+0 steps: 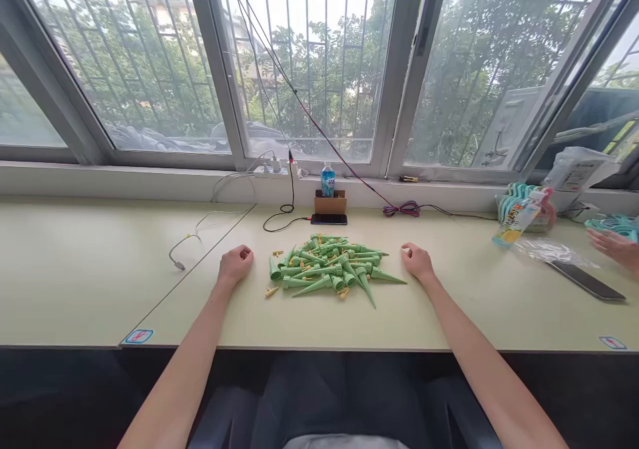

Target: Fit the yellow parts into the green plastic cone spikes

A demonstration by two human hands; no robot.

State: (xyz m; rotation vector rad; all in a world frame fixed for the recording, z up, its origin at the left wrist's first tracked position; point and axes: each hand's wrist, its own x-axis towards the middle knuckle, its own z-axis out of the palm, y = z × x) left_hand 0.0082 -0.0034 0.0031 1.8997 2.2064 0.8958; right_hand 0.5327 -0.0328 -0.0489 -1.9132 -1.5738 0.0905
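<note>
A heap of green plastic cone-shaped spikes [322, 271] with wide collared ends lies on the table between my hands. Small yellow plastic valve-like pieces are scattered among the spikes, and one loose yellow piece [271, 292] lies at the heap's left front edge. My left hand [236, 263] rests on the tabletop left of the heap, fingers curled in and apart from the pieces. On the other side, my right hand [417, 261] rests near the tip of a spike, also curled. Nothing shows in either hand.
Behind the heap are a phone [329, 219] on a cable, a cardboard box [330, 203] and a blue bottle [328, 180]. A white cable [177, 263] lies left. On the right are a pouch [519, 219], a dark flat device [586, 280] and another person's hand [616, 246].
</note>
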